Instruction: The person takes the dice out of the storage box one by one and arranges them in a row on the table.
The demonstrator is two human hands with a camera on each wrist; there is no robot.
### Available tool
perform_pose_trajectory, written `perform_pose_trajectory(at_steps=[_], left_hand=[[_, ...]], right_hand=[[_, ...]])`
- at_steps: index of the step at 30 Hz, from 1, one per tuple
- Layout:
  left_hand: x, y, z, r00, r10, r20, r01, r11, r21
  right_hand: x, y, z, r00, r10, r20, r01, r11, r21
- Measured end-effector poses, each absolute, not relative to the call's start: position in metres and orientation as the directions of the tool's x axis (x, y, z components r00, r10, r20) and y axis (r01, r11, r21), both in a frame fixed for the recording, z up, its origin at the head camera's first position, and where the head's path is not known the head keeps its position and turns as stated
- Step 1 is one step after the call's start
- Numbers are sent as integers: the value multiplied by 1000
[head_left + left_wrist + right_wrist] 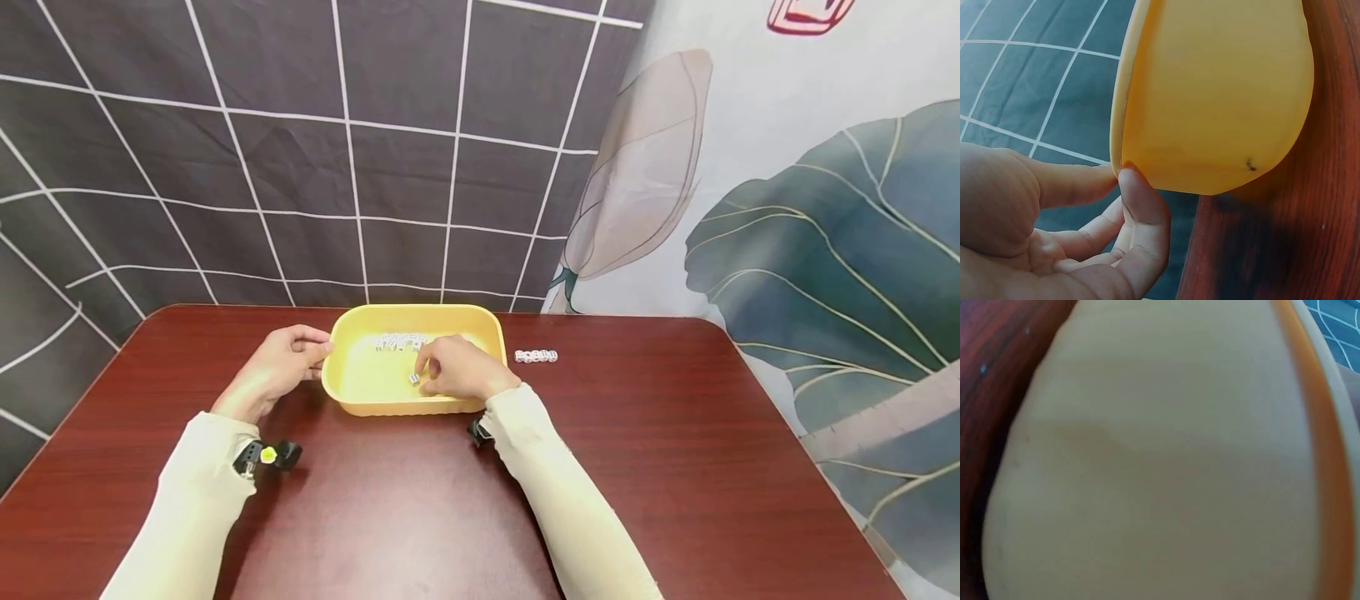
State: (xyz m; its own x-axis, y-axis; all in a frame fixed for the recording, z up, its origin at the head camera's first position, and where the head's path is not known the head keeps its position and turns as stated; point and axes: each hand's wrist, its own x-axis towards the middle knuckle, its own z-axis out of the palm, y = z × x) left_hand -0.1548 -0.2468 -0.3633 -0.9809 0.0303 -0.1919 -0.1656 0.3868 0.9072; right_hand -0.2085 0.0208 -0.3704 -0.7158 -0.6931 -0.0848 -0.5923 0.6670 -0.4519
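A yellow plastic tub (pixel 367 392) stands near the back edge of the table. My left hand (pixel 281 362) pinches its left rim between thumb and fingers, seen close in the left wrist view on the tub's wall (pixel 1216 100). My right hand (pixel 461 367) reaches over the front rim into the tub, with thumb and index finger curled at a small white die (pixel 414 378) with dark marks, which shows between their tips. Farther back inside lie several more dice (pixel 401 342). The tub's outer wall (pixel 1160 475) fills the right wrist view and hides the right hand's fingers there.
Just right of the tub, several dice (pixel 536 356) lie in a short row on the red-brown table (pixel 637 433). Behind the table hangs a dark cloth (pixel 285 167) with white grid lines, beside a leaf-patterned one (pixel 840 250).
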Motion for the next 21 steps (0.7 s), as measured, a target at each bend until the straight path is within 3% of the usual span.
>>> perform_pose_trajectory(at_steps=[21], left_hand=[[-160,-245,-367,-981,27,-191,-167,378,911]], right_hand=[[-213,15,-382,-738,-669,-92,-547,673,-498]])
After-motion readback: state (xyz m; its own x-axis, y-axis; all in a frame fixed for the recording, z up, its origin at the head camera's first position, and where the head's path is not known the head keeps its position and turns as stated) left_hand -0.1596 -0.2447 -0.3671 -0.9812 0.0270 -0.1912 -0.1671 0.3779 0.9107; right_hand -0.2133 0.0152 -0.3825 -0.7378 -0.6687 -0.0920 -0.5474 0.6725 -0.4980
